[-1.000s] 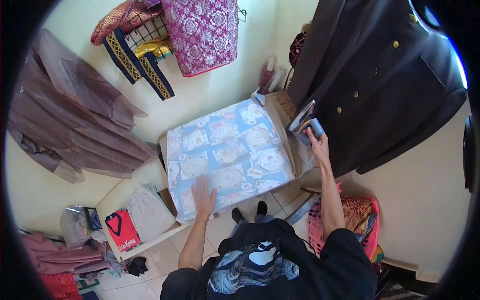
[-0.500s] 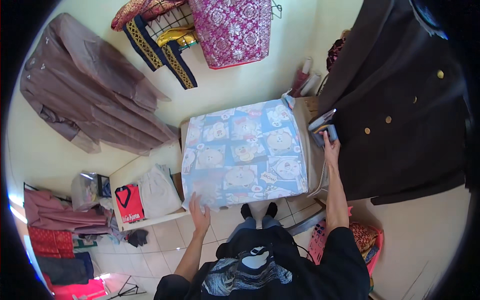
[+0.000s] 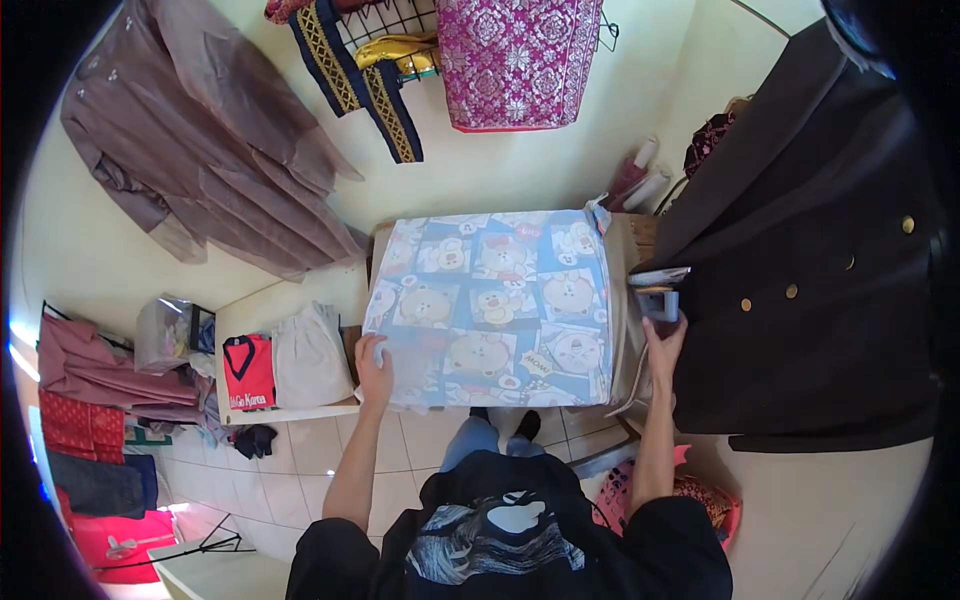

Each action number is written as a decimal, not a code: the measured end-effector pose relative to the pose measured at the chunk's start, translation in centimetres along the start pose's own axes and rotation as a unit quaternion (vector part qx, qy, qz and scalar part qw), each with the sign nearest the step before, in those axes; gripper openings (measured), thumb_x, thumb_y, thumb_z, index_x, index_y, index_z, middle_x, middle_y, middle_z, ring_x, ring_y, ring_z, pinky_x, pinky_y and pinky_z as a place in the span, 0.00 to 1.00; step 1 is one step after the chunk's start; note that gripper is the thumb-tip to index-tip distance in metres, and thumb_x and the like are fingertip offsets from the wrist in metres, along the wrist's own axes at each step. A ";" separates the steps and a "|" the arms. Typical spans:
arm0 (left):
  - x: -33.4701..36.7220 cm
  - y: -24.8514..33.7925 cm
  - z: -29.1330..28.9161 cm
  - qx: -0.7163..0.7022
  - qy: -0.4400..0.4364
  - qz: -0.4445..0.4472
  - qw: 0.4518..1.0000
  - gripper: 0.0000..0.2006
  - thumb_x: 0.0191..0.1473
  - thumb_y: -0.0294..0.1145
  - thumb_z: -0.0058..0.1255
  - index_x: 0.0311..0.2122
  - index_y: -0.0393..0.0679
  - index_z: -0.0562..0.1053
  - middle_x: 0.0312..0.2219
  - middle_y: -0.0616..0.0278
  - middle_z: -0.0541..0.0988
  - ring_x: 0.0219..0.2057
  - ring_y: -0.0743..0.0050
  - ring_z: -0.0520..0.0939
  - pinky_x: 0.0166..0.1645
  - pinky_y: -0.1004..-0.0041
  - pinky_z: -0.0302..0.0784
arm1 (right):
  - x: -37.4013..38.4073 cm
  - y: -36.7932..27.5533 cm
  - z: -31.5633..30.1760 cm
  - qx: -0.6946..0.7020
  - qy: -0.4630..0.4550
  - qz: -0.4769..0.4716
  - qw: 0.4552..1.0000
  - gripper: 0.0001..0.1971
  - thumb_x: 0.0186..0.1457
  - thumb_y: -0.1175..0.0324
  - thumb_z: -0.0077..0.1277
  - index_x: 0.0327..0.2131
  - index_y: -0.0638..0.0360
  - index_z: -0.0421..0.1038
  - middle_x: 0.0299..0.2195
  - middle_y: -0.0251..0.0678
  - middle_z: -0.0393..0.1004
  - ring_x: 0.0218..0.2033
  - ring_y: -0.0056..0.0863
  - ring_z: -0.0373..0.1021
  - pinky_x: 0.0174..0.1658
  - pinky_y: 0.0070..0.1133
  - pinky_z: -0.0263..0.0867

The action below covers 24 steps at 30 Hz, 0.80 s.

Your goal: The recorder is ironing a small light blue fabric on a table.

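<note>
Now both hands work: left hand flat on the patterned cloth (near edge), right hand gripping the iron.

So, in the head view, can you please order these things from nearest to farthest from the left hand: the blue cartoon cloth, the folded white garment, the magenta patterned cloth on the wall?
From the left hand:
1. Blue cartoon cloth: the hand rests on its near left corner.
2. Folded white garment: just to the left, on the low shelf.
3. Magenta patterned cloth: farthest, hanging high on the wall.

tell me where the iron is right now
In the head view the iron stands at the right end of the cartoon-print cloth, by the dark coat, just beyond the right hand.
</note>
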<state>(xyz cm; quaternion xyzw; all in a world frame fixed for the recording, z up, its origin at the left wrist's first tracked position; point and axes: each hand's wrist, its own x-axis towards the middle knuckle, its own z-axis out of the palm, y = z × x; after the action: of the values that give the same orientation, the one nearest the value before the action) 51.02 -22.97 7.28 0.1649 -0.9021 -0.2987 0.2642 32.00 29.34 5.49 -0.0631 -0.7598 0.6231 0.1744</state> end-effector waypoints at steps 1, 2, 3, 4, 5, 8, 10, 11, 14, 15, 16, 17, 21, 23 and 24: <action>1.6 0.2 0.2 -0.008 -0.003 0.021 1.000 0.13 0.49 0.17 0.49 0.41 0.39 0.75 0.45 0.48 0.75 0.50 0.48 0.75 0.56 0.62 0.69 | -1.0 0.4 -0.5 -0.052 0.064 0.005 0.997 0.26 0.54 0.70 0.63 0.53 0.64 0.64 0.51 0.39 0.67 0.51 0.22 0.65 0.52 0.21 0.64; 3.3 0.1 0.6 -0.011 -0.003 0.022 1.000 0.13 0.49 0.17 0.49 0.41 0.39 0.75 0.45 0.48 0.75 0.50 0.48 0.75 0.56 0.62 0.69 | -2.5 0.5 -0.8 -0.017 0.089 0.038 0.995 0.24 0.54 0.70 0.63 0.52 0.64 0.65 0.48 0.38 0.69 0.48 0.21 0.66 0.51 0.21 0.64; 5.0 -0.1 1.1 -0.031 -0.004 0.015 0.999 0.12 0.49 0.17 0.49 0.40 0.38 0.75 0.42 0.48 0.76 0.48 0.49 0.77 0.54 0.62 0.71 | -4.0 0.3 -0.4 0.019 0.114 0.072 0.991 0.23 0.54 0.70 0.63 0.51 0.63 0.66 0.45 0.36 0.70 0.46 0.20 0.67 0.51 0.20 0.65; 6.7 -0.1 1.7 -0.049 -0.006 0.006 0.999 0.11 0.49 0.17 0.49 0.39 0.38 0.74 0.39 0.49 0.77 0.45 0.50 0.78 0.53 0.63 0.72 | -5.1 -1.3 0.2 0.025 0.049 0.082 0.995 0.21 0.54 0.71 0.62 0.49 0.63 0.66 0.42 0.34 0.71 0.44 0.19 0.68 0.48 0.19 0.66; 8.7 0.4 2.4 -0.043 -0.006 0.002 0.999 0.11 0.50 0.17 0.48 0.39 0.38 0.74 0.37 0.51 0.78 0.43 0.50 0.79 0.51 0.63 0.73 | -6.1 -3.9 0.9 0.031 -0.012 0.092 0.995 0.20 0.54 0.72 0.62 0.48 0.62 0.67 0.39 0.32 0.71 0.41 0.17 0.68 0.46 0.18 0.67; 15.5 0.0 5.6 -0.087 -0.025 0.024 0.996 0.10 0.51 0.19 0.48 0.40 0.38 0.75 0.37 0.50 0.78 0.43 0.51 0.79 0.50 0.63 0.73 | -4.5 -9.2 6.5 0.084 -0.168 0.106 0.976 0.17 0.54 0.71 0.62 0.45 0.60 0.69 0.35 0.29 0.72 0.36 0.18 0.70 0.39 0.18 0.69; 20.2 -1.9 8.0 -0.069 -0.043 0.030 0.996 0.10 0.52 0.22 0.49 0.41 0.38 0.75 0.39 0.50 0.79 0.43 0.50 0.79 0.50 0.61 0.73 | -0.5 -11.3 10.7 0.022 -0.211 0.046 0.976 0.17 0.53 0.71 0.62 0.45 0.61 0.70 0.34 0.30 0.72 0.36 0.17 0.70 0.37 0.19 0.70; 22.3 -3.1 9.2 -0.047 -0.055 0.031 0.997 0.10 0.53 0.24 0.50 0.41 0.39 0.76 0.40 0.49 0.79 0.44 0.50 0.79 0.50 0.60 0.74 | 2.1 -12.2 12.8 -0.032 -0.222 0.000 0.975 0.16 0.54 0.72 0.61 0.45 0.62 0.69 0.34 0.32 0.73 0.37 0.16 0.71 0.37 0.20 0.71; 28.4 -5.3 13.4 0.041 -0.113 0.045 0.992 0.13 0.53 0.31 0.53 0.43 0.39 0.76 0.41 0.46 0.80 0.44 0.46 0.80 0.50 0.56 0.74 | 10.8 -9.9 18.4 -0.098 -0.180 -0.047 0.978 0.18 0.52 0.69 0.63 0.44 0.63 0.70 0.36 0.37 0.74 0.38 0.25 0.73 0.39 0.24 0.71; 30.0 -3.8 15.1 0.112 -0.164 0.022 0.980 0.16 0.55 0.37 0.52 0.46 0.41 0.76 0.39 0.44 0.81 0.44 0.43 0.80 0.50 0.53 0.74 | 13.8 -7.8 19.2 -0.195 -0.126 -0.102 0.967 0.19 0.51 0.65 0.64 0.44 0.63 0.71 0.37 0.41 0.75 0.39 0.32 0.73 0.42 0.28 0.71; 30.9 -3.0 16.2 0.157 -0.180 0.002 0.971 0.19 0.57 0.44 0.50 0.47 0.41 0.75 0.40 0.44 0.81 0.45 0.41 0.79 0.52 0.53 0.74 | 16.3 -6.9 20.1 -0.287 -0.077 -0.156 0.942 0.21 0.50 0.61 0.65 0.44 0.63 0.72 0.38 0.45 0.76 0.40 0.39 0.73 0.44 0.33 0.71; 32.2 -0.3 16.8 0.186 -0.255 -0.052 0.947 0.23 0.57 0.50 0.47 0.47 0.40 0.76 0.43 0.42 0.79 0.49 0.42 0.78 0.54 0.53 0.72 | 18.2 -6.5 20.8 -0.294 -0.070 -0.155 0.941 0.21 0.50 0.61 0.65 0.44 0.63 0.72 0.38 0.45 0.76 0.40 0.39 0.73 0.44 0.33 0.71; 34.5 0.0 20.8 0.275 -0.348 -0.087 0.892 0.34 0.60 0.60 0.35 0.53 0.37 0.74 0.54 0.35 0.72 0.59 0.41 0.70 0.63 0.54 0.63 | 22.1 -4.7 22.6 -0.422 -0.103 0.080 0.897 0.33 0.45 0.54 0.67 0.49 0.67 0.68 0.48 0.55 0.72 0.55 0.54 0.65 0.58 0.40 0.61; 35.2 -10.2 24.2 0.311 -0.349 -0.088 0.880 0.36 0.60 0.61 0.34 0.54 0.36 0.72 0.56 0.33 0.69 0.61 0.40 0.68 0.65 0.55 0.60 | 22.4 -5.1 25.1 -0.449 -0.154 0.115 0.873 0.36 0.44 0.53 0.66 0.51 0.69 0.68 0.53 0.56 0.70 0.57 0.56 0.64 0.60 0.39 0.61; 34.5 -15.2 24.5 0.342 -0.355 -0.079 0.866 0.37 0.60 0.62 0.34 0.56 0.35 0.71 0.58 0.31 0.67 0.63 0.39 0.65 0.67 0.56 0.58 | 22.4 -4.4 26.6 -0.441 -0.168 0.106 0.875 0.36 0.44 0.53 0.66 0.51 0.69 0.68 0.53 0.56 0.70 0.57 0.56 0.64 0.60 0.39 0.61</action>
<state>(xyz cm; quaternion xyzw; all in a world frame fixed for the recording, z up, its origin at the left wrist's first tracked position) 11.24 -39.26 -5.84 0.1987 -0.9644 -0.0295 -0.1720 2.51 10.80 9.62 -0.1080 -0.9625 0.2390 -0.0695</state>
